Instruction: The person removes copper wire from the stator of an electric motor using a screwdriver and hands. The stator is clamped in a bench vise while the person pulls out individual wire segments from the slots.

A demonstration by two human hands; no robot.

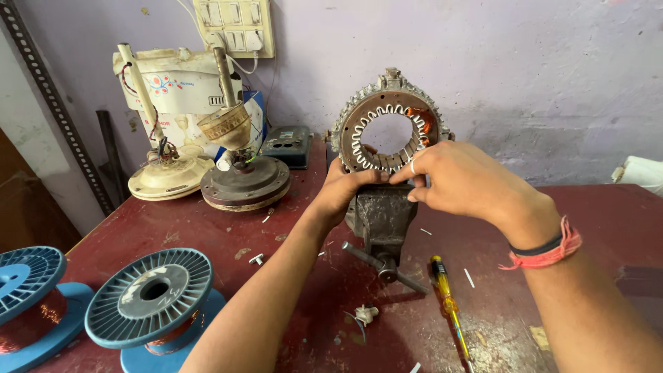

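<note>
Stator work, seen from the head camera: the ring stands upright, clamped in a small vise at the back of the red desk. Both hands meet at its lower rim. The left hand cups the bottom edge from the near side; the right hand pinches there with thumb and forefinger, though I can't quite tell whether it grips white slot paper or a strand of wire. Copper shows in the slots on the ring's right; white paper lines the inner teeth.

To my eye the step in hand is seating insulation or winding in a lower slot. The next move calls for a steady left hand to brace the ring and a light, precise push from the right fingertips.

A yellow screwdriver lies just beside the vise handle. Two blue wire spools sit at the near left, and two fan motors stand by the wall.
</note>
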